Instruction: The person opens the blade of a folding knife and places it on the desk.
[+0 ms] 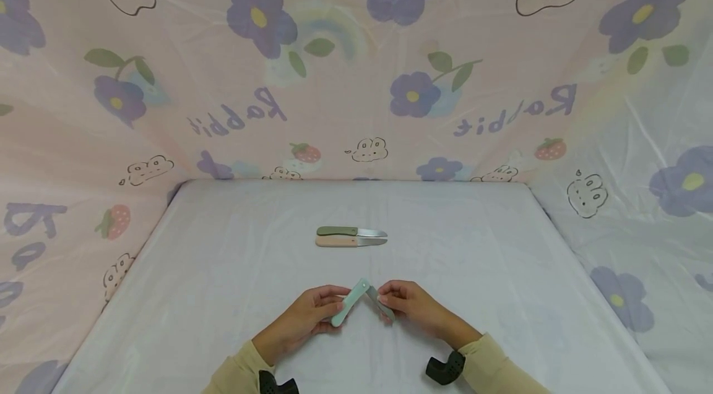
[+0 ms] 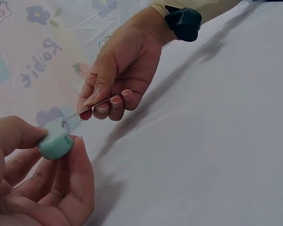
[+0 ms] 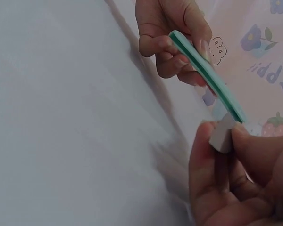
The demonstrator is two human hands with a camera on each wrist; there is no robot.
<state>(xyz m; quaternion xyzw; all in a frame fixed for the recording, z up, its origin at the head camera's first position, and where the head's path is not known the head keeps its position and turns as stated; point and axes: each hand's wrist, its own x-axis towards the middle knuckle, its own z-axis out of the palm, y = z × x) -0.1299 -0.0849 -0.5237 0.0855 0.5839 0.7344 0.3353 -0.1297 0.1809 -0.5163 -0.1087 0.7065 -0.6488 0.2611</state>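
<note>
A folding knife with a mint-green handle point(image 1: 350, 303) is held between my two hands above the table, its blade point(image 1: 381, 303) angled out from the handle. My left hand point(image 1: 312, 313) pinches the handle between thumb and fingers. On the other side, my right hand point(image 1: 414, 306) pinches the flat of the blade. The right wrist view shows the dark slot along the handle point(image 3: 207, 73), with the blade point(image 3: 222, 134) coming out at its end. Farther back lie two more folding knives side by side, blades out to the right: a green-handled knife point(image 1: 337, 231) and a beige-handled knife point(image 1: 337, 241).
A white cloth covers the table point(image 1: 234, 233). Behind it and along both sides hangs a pink and white curtain point(image 1: 334, 85) printed with flowers and rabbits. Dark wrist devices point(image 1: 445, 368) sit at both sleeves.
</note>
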